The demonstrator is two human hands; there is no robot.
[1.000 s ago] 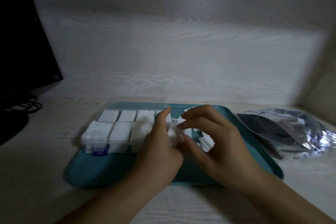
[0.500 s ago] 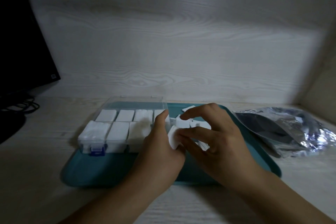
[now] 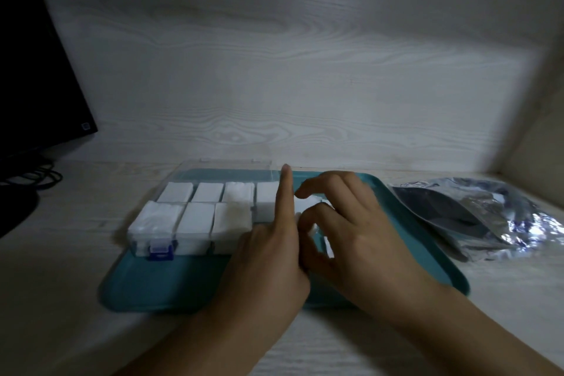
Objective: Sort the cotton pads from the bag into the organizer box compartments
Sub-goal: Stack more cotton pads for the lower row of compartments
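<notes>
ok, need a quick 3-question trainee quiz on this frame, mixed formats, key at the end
1. True or false: the organizer box sits on the teal tray.
2. Where does the silver bag lie? A) in the box B) on the desk right of the tray C) in the left hand
3. Fill in: the right hand pinches cotton ____.

Key: 1 true; 2 B; 3 pads. The left hand points its index finger up beside the box.

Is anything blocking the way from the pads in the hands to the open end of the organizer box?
Nothing visible does. The right hand pinches cotton pads beside the organizer box, whose clear lid is folded back. The left hand, index finger raised, hides the near right compartments, so their fill cannot be told.
</notes>
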